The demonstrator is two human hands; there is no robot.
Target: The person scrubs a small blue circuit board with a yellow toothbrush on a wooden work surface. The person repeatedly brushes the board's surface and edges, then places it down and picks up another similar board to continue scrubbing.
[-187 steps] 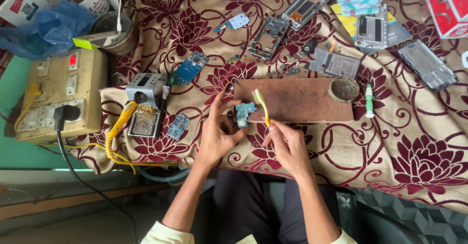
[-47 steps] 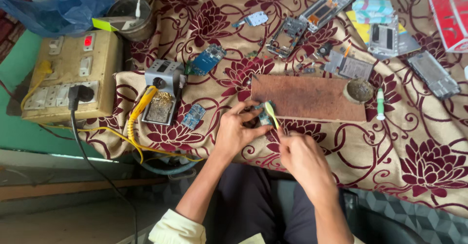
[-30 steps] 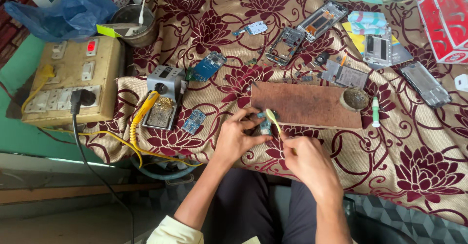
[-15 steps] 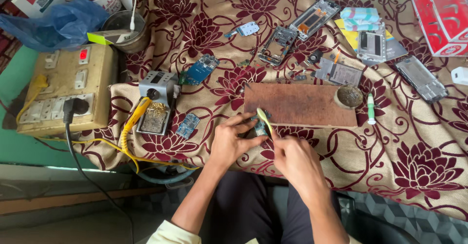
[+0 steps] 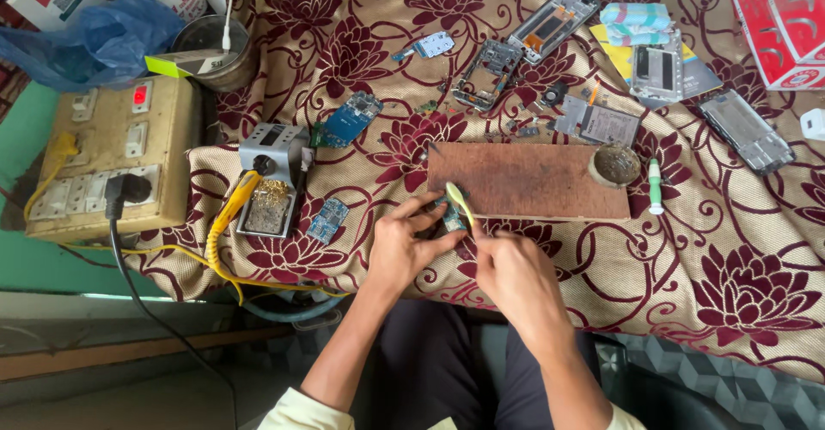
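Yellow-green toothbrush point(image 5: 459, 201) pinched in my right hand point(image 5: 516, 268), bristles on the small circuit board point(image 5: 450, 218) my left hand point(image 5: 404, 245) grips, just below the brown wooden board point(image 5: 524, 179) on the floral-clothed table point(image 5: 739, 284).

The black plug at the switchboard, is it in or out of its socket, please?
In: the black plug sits seated in the switchboard, its cable hanging down from it.

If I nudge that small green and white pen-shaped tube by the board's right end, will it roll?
Probably: the slim green and white tube looks round and light. The floral cloth would likely slow it, and the reddish-brown board blocks its left.
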